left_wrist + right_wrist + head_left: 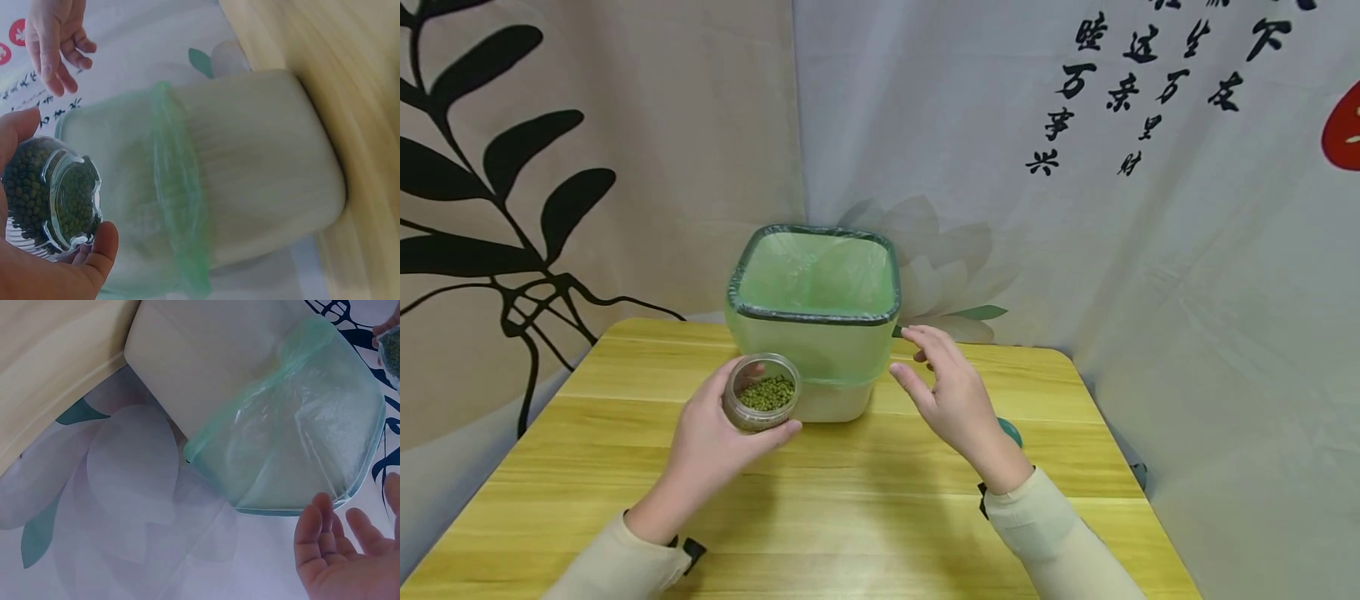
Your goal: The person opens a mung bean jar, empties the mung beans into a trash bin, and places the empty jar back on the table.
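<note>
In the head view, my left hand (711,433) grips a small clear jar (737,410) and tilts its uncovered mouth towards me. Small green beans (767,393), which look like mung beans, lie inside. Just behind stands a pale bin (835,408) lined with a green plastic bag (820,346), folded over the rim. My right hand (951,396) is raised to the right of the bin, fingers loosely bent, holding nothing. The left wrist view shows thumb and fingers around the jar (56,194). In the right wrist view, my right hand (344,556) appears near the bag's edge.
The bin stands on a wooden table (850,517) near its back edge. A teal rounded object (1011,431) is mostly hidden behind my right wrist. Printed cloth (925,125) with dark leaves and characters hangs behind the table and along its right side.
</note>
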Demonstrator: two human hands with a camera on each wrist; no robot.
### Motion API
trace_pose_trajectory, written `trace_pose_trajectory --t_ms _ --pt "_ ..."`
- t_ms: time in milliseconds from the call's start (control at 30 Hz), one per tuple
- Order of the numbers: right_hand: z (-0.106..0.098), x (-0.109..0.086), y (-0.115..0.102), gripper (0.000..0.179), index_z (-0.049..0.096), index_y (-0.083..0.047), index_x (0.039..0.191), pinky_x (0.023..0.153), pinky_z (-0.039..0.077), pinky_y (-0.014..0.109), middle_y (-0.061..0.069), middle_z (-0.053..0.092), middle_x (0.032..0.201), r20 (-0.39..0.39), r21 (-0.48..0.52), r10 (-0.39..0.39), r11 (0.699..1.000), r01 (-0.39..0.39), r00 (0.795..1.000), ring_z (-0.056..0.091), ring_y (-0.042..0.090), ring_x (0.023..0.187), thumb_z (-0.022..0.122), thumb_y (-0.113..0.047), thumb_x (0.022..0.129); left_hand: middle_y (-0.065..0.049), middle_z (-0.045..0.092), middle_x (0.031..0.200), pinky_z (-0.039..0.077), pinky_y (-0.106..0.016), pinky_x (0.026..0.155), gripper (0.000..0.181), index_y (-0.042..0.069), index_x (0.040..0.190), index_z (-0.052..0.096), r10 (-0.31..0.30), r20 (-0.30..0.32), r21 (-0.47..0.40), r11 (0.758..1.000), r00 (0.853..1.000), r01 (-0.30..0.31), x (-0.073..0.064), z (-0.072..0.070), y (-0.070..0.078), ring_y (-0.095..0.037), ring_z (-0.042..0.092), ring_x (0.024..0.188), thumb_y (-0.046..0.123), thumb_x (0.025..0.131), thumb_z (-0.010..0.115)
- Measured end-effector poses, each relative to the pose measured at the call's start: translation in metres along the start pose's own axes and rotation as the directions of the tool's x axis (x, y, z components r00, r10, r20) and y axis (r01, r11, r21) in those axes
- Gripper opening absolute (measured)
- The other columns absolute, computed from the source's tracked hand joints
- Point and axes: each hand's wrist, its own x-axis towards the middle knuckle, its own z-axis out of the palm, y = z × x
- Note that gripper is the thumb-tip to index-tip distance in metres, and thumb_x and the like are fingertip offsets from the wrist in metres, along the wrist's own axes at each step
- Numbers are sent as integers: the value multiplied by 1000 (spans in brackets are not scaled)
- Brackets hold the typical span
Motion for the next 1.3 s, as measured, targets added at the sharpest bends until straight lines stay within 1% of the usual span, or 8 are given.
trace_pose_trajectory --t_ms 333,433,567,667,900,1000,1133,1300 --pt "4 20 0 47 61 -7 146 84 63 40 12 62 147 -21 -27 -53 998 53 998 71 27 109 72 -25 104 -10 67 137 52 -59 100 100 13 150 52 28 4 33 999 1000 -28 13 -16 15 -35 63 125 49 70 100" --pt "6 27 0 46 61 -8 146 86 63 40 12 62 148 -23 -44 -73 996 72 997 71 26 111 71 -25 104 -10 66 138 52 -60 100 103 13 152 51 34 8 39 999 999 -34 17 -21 19 -36 63 125 49 70 100" --pt "10 37 3 45 62 -9 146 97 61 43 11 62 150 -19 -77 -83 994 82 996 69 27 126 69 -26 105 -10 67 138 51 -60 100 103 12 153 50 56 2 49 997 998 -56 22 -25 23 -37 63 125 49 70 100" --pt "13 43 5 44 63 -9 146 101 61 46 11 62 151 -14 -96 -87 992 86 996 66 29 134 68 -27 106 -9 68 136 51 -59 100 101 13 152 52 70 -4 52 996 998 -69 26 -28 26 -36 64 125 48 71 100" --pt "18 53 7 40 67 -9 142 104 59 49 12 64 148 13 -137 -109 984 110 994 68 31 129 65 -29 107 -6 68 136 50 -56 101 96 12 149 53 103 -2 33 994 995 -103 39 -37 39 -33 63 125 45 72 100" --pt "21 55 9 39 68 -10 140 107 56 48 12 65 146 13 -179 -124 976 124 992 66 32 129 64 -30 107 -6 67 137 50 -55 102 96 12 148 54 108 -7 36 994 994 -108 47 -42 46 -32 62 126 45 72 100" --pt "24 55 10 35 72 -12 134 113 50 48 11 68 143 -3 -225 -138 965 133 990 59 36 131 63 -32 107 -5 67 137 50 -53 103 94 13 147 55 124 -17 28 992 992 -123 59 -46 54 -30 62 126 46 71 100" --pt "26 56 11 29 73 -14 128 114 49 49 11 68 143 7 -225 -127 966 126 992 58 37 131 62 -32 108 -4 68 136 50 -52 102 93 14 145 57 146 -9 25 989 989 -145 72 -47 62 -28 63 124 49 71 100"
